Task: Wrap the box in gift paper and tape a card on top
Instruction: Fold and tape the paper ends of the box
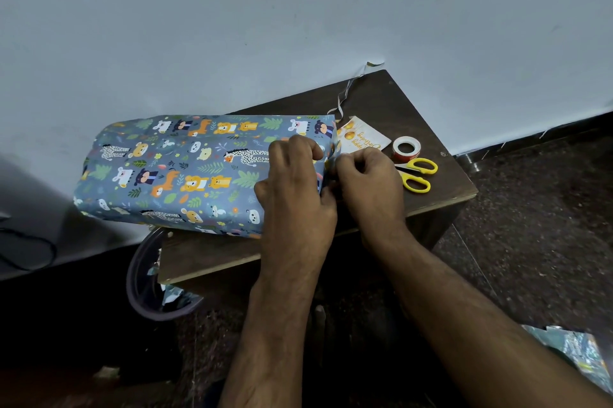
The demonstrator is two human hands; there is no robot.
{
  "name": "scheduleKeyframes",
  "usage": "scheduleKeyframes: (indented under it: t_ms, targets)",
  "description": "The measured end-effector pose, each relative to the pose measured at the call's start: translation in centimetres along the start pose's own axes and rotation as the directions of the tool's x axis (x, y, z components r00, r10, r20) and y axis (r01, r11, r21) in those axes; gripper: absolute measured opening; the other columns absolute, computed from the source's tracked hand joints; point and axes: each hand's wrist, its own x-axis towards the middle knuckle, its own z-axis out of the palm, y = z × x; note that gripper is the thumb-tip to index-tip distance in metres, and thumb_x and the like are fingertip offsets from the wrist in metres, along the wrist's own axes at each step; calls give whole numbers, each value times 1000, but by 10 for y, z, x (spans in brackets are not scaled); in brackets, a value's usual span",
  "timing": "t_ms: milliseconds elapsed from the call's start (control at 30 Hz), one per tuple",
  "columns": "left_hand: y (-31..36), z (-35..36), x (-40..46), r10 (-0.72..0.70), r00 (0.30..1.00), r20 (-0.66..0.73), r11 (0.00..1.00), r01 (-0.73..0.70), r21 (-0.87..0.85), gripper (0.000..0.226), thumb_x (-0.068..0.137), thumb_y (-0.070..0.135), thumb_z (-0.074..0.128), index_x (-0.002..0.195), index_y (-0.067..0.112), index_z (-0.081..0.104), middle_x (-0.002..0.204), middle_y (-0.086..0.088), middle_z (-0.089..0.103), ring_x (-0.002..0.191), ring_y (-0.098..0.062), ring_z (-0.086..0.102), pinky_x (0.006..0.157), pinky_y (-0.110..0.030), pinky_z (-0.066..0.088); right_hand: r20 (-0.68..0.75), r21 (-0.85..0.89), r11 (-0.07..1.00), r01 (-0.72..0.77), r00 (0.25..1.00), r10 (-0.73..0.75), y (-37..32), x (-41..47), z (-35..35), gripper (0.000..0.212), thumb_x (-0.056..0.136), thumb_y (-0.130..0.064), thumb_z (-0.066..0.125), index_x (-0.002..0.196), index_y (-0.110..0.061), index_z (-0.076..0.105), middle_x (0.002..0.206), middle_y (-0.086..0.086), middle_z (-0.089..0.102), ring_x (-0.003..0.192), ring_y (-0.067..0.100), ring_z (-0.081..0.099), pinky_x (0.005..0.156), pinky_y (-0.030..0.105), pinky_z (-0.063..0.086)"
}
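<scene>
- Box (pixel 185 168), covered in blue animal-print gift paper, lies on the dark wooden worktop (pixel 431 115); its left part overhangs the worktop's left edge.
- Left hand (pixel 295 182): fingers curled over the box's top right edge, gripping the paper there.
- Right hand (pixel 365 178): fingers curled, pinching the paper at the box's right end, just beside the left hand.
- Card (pixel 363 137) with orange print lies flat on the worktop, just right of the box, partly hidden behind the right hand.
- Tape roll (pixel 406 148) sits near the card; yellow-handled scissors (pixel 418 175) lie just in front of the roll.
- 1 thin ribbon strip (pixel 345 95) trails toward the wall.
- Round bin (pixel 146 278) on the floor, under the worktop's left corner.
</scene>
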Motion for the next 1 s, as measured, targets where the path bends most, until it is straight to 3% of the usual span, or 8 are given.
scheduleKeyframes:
  t_ms: [433,700,1000]
  targets:
    - [-4,3,2,-31,1000,-3,1000,31,-1,45,78,1,68,104,27,43,112,4,46,104,-13,45,81,-35,27,8,-2,1000,28,1000,-28,0,-3,8,17,92,-26,58,79,-17,64,77,-3,69,77,14,65,65,29,44]
    - [-1,1,2,-43,999,-2,999,43,0,48,79,-1,65,104,30,37,112,6,43,104,-15,46,83,-33,25,16,-11,998,62,998,-62,-2,-5,9,20,94,-31,60,80,-18,67,75,-4,70,76,13,66,71,37,55]
    - [-3,3,2,-43,999,-13,999,43,9,38,81,0,66,107,21,48,114,2,48,104,-16,48,83,-35,28,36,31,996,78,996,-79,-2,-5,6,21,94,-32,63,80,-19,72,73,-7,72,74,11,69,77,46,59]
